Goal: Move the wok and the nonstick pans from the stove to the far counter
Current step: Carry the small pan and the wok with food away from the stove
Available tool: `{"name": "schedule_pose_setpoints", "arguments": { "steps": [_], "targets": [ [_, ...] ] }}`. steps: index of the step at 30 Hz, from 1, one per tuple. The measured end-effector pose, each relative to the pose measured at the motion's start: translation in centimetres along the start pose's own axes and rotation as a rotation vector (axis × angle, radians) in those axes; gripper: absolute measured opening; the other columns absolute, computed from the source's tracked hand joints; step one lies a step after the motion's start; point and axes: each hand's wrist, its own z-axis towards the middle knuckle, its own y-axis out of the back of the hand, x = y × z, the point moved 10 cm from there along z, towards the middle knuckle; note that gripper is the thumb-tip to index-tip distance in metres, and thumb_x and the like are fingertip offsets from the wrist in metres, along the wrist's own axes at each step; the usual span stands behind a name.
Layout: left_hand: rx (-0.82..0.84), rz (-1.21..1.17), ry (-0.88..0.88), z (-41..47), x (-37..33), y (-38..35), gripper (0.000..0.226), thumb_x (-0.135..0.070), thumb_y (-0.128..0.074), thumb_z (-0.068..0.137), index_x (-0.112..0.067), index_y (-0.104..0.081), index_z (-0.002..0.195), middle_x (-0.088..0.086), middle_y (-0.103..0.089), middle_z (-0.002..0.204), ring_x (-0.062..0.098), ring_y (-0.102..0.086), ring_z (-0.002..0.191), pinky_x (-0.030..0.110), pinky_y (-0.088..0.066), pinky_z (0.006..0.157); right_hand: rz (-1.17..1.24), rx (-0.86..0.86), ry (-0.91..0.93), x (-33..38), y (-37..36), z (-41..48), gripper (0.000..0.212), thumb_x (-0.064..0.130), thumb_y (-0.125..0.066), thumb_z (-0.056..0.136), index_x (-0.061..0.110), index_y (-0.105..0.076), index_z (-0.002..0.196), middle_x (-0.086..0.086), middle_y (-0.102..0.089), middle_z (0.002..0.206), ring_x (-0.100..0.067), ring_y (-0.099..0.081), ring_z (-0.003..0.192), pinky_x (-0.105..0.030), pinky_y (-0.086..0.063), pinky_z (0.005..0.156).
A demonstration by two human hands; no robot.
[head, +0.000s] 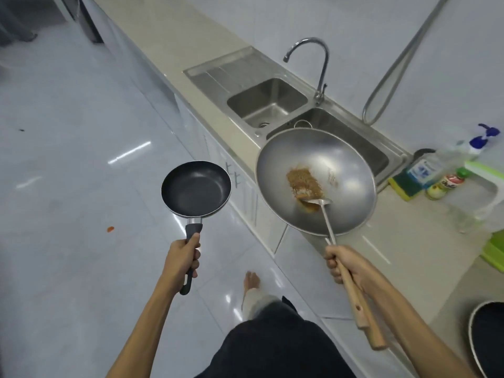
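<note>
the wok hung over the near edge of the sink, right hand fingers wrapped round its wooden handle and the spatula handle. the nonstick pan, left of the sink above the floor, was held by left hand fingers closed on its handle.

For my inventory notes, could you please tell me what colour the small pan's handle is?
Black, with a silver metal neck; the nonstick pan's handle shows best in the head view.

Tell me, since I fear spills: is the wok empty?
Not empty: the wok holds brown food residue and a metal spatula.
</note>
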Motion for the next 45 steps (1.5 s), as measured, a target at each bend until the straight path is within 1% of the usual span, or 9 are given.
{"name": "schedule_pose_setpoints", "arguments": {
  "steps": [9,14,20,23,25,28,34,39,45],
  "targets": [
    [-0.050,-0.056,0.028,19.1,-11.6,5.7,0.032,-0.034,-0.054,0.099,-0.004,-0.061,0.090,0.004,-0.047,0.061,0.016,-0.040,0.043,0.026,-0.039,0.038,-0.115,-0.027,0.049,19.5,-9.7,10.0,0.024,0.005,-0.053,0.079,0.015,-0.050,0.058,-0.003,-0.044,0.047,-0.014,-0.035,0.034,-0.019,-0.031,0.037],
    [-0.102,-0.088,0.024,28.3,-18.7,9.7,0.030,-0.033,-0.054,0.098,-0.005,-0.061,0.089,0.003,-0.049,0.060,0.014,-0.042,0.043,0.027,-0.041,0.039,-0.162,0.021,0.033,30.6,-15.7,14.7,0.023,0.006,-0.052,0.084,0.015,-0.047,0.063,-0.002,-0.042,0.049,-0.013,-0.034,0.035,-0.018,-0.030,0.035],
    [-0.074,-0.107,0.013,39.0,-24.8,14.5,0.027,-0.032,-0.056,0.092,-0.008,-0.060,0.081,0.001,-0.048,0.056,0.014,-0.040,0.040,0.027,-0.039,0.041,-0.146,0.035,0.023,41.5,-23.0,20.0,0.025,0.007,-0.053,0.085,0.015,-0.045,0.062,-0.001,-0.043,0.048,-0.011,-0.035,0.032,-0.017,-0.029,0.032],
    [-0.054,-0.085,0.008,44.9,-27.3,16.9,0.029,-0.032,-0.055,0.096,-0.008,-0.060,0.080,-0.003,-0.050,0.049,0.011,-0.042,0.038,0.028,-0.039,0.040,-0.096,0.011,0.009,45.5,-26.9,22.6,0.027,0.008,-0.053,0.084,0.016,-0.045,0.059,-0.001,-0.042,0.049,-0.011,-0.034,0.031,-0.016,-0.029,0.031],
    [-0.016,-0.063,-0.002,49.4,-29.8,18.5,0.029,-0.030,-0.054,0.098,-0.006,-0.060,0.084,0.000,-0.049,0.052,0.012,-0.043,0.036,0.027,-0.040,0.040,-0.044,-0.009,0.008,48.2,-29.8,24.3,0.027,0.009,-0.053,0.084,0.016,-0.045,0.059,-0.001,-0.042,0.048,-0.011,-0.035,0.031,-0.016,-0.029,0.031],
    [0.026,-0.006,-0.006,55.0,-33.5,21.0,0.028,-0.029,-0.054,0.099,-0.004,-0.060,0.087,0.004,-0.048,0.059,0.015,-0.042,0.041,0.029,-0.039,0.044,0.043,-0.054,-0.008,51.4,-33.5,26.0,0.025,0.009,-0.052,0.084,0.016,-0.047,0.061,0.000,-0.044,0.047,-0.011,-0.036,0.031,-0.016,-0.030,0.031],
    [0.155,0.136,-0.071,64.7,-41.5,25.5,0.031,-0.033,-0.053,0.099,-0.007,-0.061,0.085,0.002,-0.048,0.056,0.013,-0.044,0.041,0.027,-0.042,0.039,0.249,-0.072,-0.044,58.2,-40.3,28.8,0.025,0.009,-0.049,0.088,0.017,-0.047,0.064,0.003,-0.044,0.045,-0.008,-0.037,0.029,-0.016,-0.032,0.028],
    [0.239,0.183,-0.100,71.3,-46.9,26.0,0.030,-0.032,-0.054,0.099,-0.008,-0.059,0.083,-0.003,-0.046,0.049,0.013,-0.041,0.039,0.027,-0.040,0.040,0.350,-0.123,-0.041,63.1,-42.5,31.8,0.026,0.009,-0.047,0.089,0.015,-0.045,0.064,0.004,-0.043,0.042,-0.006,-0.037,0.028,-0.015,-0.032,0.027],
    [0.325,0.222,-0.147,79.6,-53.0,23.3,0.029,-0.032,-0.054,0.099,-0.008,-0.060,0.084,0.001,-0.047,0.056,0.012,-0.042,0.039,0.026,-0.041,0.037,0.431,-0.199,-0.024,68.0,-43.3,36.5,0.025,0.007,-0.048,0.087,0.015,-0.045,0.064,0.004,-0.044,0.041,-0.006,-0.038,0.027,-0.014,-0.032,0.028]
  ]
}}
